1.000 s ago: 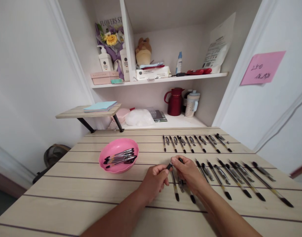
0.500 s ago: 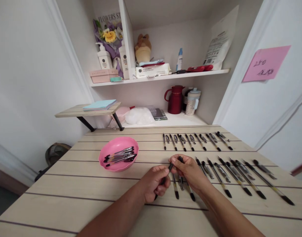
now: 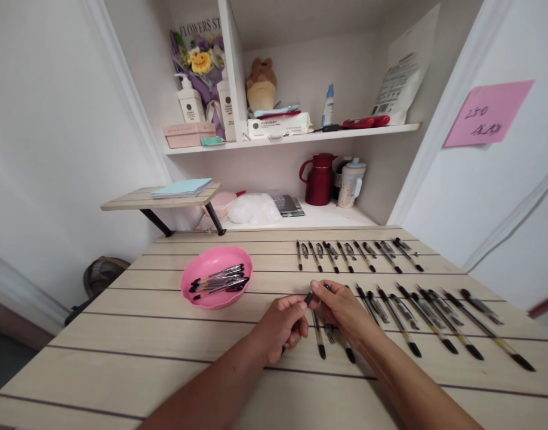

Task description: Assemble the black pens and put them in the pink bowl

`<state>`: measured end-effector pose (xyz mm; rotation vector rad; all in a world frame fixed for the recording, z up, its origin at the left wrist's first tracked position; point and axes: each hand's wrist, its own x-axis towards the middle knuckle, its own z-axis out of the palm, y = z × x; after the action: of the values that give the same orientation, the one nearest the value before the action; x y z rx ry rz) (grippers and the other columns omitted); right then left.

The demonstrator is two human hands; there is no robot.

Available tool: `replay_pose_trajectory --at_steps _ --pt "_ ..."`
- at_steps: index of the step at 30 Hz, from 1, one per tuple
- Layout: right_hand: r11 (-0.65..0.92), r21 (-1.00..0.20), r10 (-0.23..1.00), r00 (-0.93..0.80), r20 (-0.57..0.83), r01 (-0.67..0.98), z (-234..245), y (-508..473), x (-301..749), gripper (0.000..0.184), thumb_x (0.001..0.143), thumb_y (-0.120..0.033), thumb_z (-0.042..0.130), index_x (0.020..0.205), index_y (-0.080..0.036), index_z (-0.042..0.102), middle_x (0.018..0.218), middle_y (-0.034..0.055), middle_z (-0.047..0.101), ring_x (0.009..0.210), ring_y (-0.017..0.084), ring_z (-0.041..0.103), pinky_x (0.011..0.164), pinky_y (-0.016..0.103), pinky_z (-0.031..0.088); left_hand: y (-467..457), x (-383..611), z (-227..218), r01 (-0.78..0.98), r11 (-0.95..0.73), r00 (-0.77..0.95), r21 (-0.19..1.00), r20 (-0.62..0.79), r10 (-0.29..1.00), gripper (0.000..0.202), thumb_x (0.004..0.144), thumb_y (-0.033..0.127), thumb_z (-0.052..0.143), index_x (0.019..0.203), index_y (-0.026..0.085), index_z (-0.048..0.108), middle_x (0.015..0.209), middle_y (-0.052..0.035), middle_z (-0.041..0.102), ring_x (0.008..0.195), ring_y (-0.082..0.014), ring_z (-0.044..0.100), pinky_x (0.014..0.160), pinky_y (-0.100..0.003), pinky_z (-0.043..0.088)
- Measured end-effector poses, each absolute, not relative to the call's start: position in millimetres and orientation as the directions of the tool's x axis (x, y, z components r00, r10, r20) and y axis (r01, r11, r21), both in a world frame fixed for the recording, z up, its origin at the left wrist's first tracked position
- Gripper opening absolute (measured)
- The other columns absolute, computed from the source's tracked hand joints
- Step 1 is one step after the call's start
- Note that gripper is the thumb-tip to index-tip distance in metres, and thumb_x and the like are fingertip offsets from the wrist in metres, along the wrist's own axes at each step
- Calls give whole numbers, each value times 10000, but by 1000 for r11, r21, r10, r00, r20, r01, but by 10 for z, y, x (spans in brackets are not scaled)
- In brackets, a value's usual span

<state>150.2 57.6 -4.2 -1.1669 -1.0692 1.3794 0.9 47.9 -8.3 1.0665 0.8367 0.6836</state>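
In the middle of the table, my left hand (image 3: 283,328) is closed around a pen (image 3: 308,298), whose black end sticks up past the thumb. Most of the barrel is hidden in the fist. My right hand (image 3: 339,304) meets it there, its thumb and forefinger pinched at that end. A small black piece (image 3: 328,287), apparently a pen cap, shows between the right fingers, largely covered. Under and beside the right hand lie a black-ended pen (image 3: 319,340) and another pen's black end (image 3: 350,355), with a clear cap partly hidden between them.
Left of my hands, a pink bowl (image 3: 188,291) holds several pens. Uncapped pens (image 3: 408,325) and clear caps (image 3: 405,313) lie in two rows at the right. Behind stand a small raised shelf (image 3: 135,203) and a red jug (image 3: 319,179).
My hands stay together at nearly the same spot. The pen's black end is slightly more upright, and the black piece in my right hand is more covered by the fingers.
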Motion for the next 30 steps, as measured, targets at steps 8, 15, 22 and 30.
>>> replay_pose_trajectory --at_steps 8,15,22,30 --pt "-116 -975 993 -60 -106 -190 -44 580 1504 319 662 -483 618 702 -172 560 501 -21 561 332 39 271 343 189 169 483 15 -73 -83 384 512 920 -291 808 420 723 477 537 988 152 525 481 79 451 290 -13 217 334 -165 120" --pt "-112 -964 993 -67 -99 -240 -65 586 1496 296 647 -437 649 758 -171 580 476 -34 551 341 34 263 350 183 150 473 24 -65 -82 396 482 915 -311 819 391 742 451 510 988 148 530 476 70 459 291 -18 205 336 -173 109" --pt "-123 -972 992 -63 -113 -200 -62 584 1493 292 627 -420 679 673 -165 544 498 -10 573 346 28 257 346 183 146 486 24 -87 -81 401 499 912 -311 809 395 739 457 522 991 153 525 480 75 457 288 -14 212 331 -168 107" --pt "-129 -976 992 -41 -123 -178 -108 607 1494 303 641 -432 666 640 -160 532 505 -9 573 338 18 265 339 178 146 488 35 -91 -91 431 486 898 -338 806 371 729 458 538 956 164 523 476 81 447 289 -6 205 332 -159 94"
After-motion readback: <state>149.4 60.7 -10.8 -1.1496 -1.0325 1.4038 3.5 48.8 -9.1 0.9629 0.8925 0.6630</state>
